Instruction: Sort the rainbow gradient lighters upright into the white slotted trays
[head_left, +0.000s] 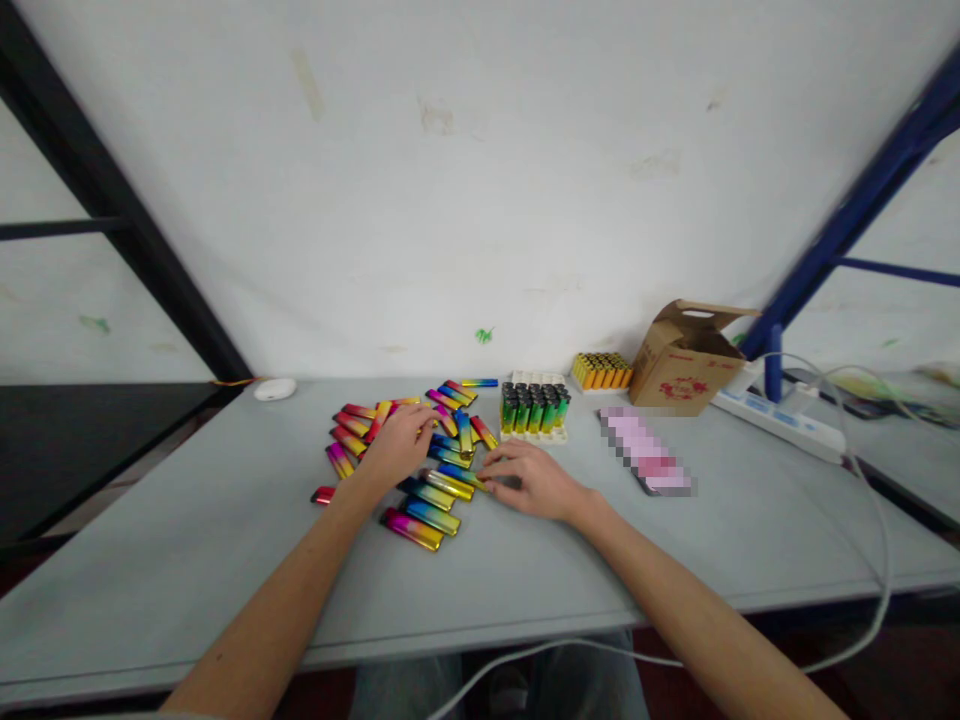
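Note:
Several rainbow-coloured lighters [431, 470] lie scattered in a pile on the grey table [187, 560]. My left hand [399, 440] rests on top of the pile with its fingers curled around one lighter. My right hand [529, 478] lies at the pile's right edge, fingers bent and pinching a small dark object against the table. Just behind my right hand stands a white tray [534, 410] packed with upright green lighters with black caps.
A tray of orange lighters [601, 371] and an open cardboard box [686, 355] stand at the back right. A pink flat item [646, 452] lies right of the trays. A white power strip [780, 418] with cables runs along the right. A white oval object [274, 389] sits back left.

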